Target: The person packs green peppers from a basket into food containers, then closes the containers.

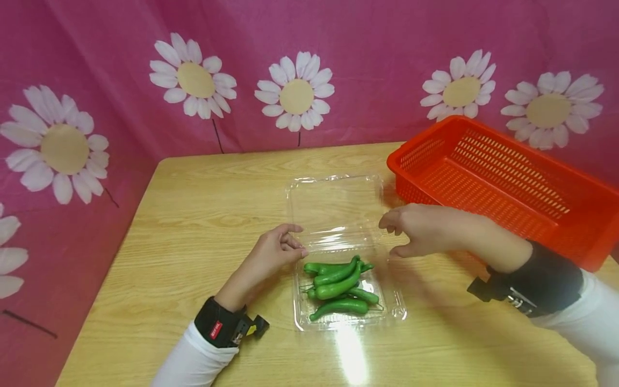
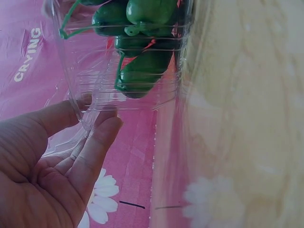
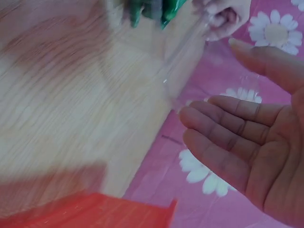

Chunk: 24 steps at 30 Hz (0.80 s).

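Observation:
A clear plastic clamshell container [image 1: 300, 317] stands with its lid [image 1: 333, 201] folded back toward the far side. Several green chili peppers [image 1: 338, 287] lie in its base, stems showing in the left wrist view. At the container's left side, near the hinge, my left hand [image 1: 273, 252] pinches the plastic edge between thumb and fingers; the left wrist view shows the thumb [image 2: 61, 114] at the corner. My right hand [image 1: 416, 228] is by the hinge's right side, holding nothing. Its fingers [image 3: 228, 123] are loosely extended, with thumb apart, in the right wrist view.
A red perforated plastic basket [image 1: 508, 188] stands at the right rear of the wooden table [image 1: 203, 215], just behind my right forearm. A pink curtain with white daisies [image 1: 362, 64] hangs along the back and left.

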Available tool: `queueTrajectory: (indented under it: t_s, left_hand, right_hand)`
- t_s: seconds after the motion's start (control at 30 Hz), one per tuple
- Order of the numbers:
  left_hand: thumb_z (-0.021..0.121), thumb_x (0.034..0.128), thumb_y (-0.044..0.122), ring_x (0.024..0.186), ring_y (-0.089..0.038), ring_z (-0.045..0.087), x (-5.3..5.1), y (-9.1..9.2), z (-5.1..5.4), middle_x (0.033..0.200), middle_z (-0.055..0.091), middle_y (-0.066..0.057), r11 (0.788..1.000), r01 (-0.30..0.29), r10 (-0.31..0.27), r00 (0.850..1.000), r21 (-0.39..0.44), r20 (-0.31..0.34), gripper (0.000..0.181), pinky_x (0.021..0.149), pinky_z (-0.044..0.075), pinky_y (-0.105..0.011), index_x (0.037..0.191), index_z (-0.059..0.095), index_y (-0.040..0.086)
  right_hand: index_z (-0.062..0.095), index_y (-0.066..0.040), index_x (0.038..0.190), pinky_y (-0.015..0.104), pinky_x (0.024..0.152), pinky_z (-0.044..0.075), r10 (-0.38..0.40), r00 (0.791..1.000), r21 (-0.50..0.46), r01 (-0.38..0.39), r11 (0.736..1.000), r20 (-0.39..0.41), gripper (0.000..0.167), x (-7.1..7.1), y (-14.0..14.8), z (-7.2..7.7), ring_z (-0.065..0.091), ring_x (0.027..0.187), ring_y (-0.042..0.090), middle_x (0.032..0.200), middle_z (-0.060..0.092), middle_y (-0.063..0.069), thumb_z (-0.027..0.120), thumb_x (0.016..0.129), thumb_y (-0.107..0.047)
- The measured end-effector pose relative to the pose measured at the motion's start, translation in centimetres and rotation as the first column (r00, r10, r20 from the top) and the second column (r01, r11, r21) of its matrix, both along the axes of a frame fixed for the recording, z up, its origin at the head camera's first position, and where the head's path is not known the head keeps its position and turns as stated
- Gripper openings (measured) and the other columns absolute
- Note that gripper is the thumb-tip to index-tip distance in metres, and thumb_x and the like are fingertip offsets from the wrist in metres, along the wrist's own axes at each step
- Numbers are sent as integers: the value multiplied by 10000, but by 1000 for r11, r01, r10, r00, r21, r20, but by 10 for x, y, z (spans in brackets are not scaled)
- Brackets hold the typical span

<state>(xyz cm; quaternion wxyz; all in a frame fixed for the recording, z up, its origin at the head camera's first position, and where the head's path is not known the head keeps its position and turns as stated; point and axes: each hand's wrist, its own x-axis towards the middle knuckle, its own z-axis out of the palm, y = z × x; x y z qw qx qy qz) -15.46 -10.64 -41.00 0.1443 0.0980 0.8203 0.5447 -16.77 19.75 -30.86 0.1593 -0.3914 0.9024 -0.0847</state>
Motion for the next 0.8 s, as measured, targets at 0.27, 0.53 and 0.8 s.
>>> queueTrajectory:
  t_s: [0.27,0.53,0.8]
  left_hand:
    - [735,813,102,735,-129,636,1,1,-1,855,662,-57,1000,-11,11,1000,-18,2,514,647,505,-257,1273,523,15]
    - [733,815,101,741,-135,638,0,-1,-1,865,669,-63,1000,-2,2,1000,-13,-8,516,652,510,-265,1274,516,10]
    - [729,818,91,729,-132,631,-1,0,-1,853,655,-62,1000,-7,7,1000,-16,-11,507,637,507,-256,1270,517,5]
  right_hand:
    - [610,41,1073,366,756,549,-52,999,-81,53,995,4,398,-7,17,-11,659,847,215,930,665,75,768,768,-160]
    - [615,31,977,306,666,537,-102,993,-232,87,969,-53,285,-34,21,-7,611,721,154,801,632,45,767,761,-75]
    - [630,33,1050,361,741,553,-168,982,-251,141,958,-90,334,-58,19,22,668,820,195,904,687,75,765,782,-114]
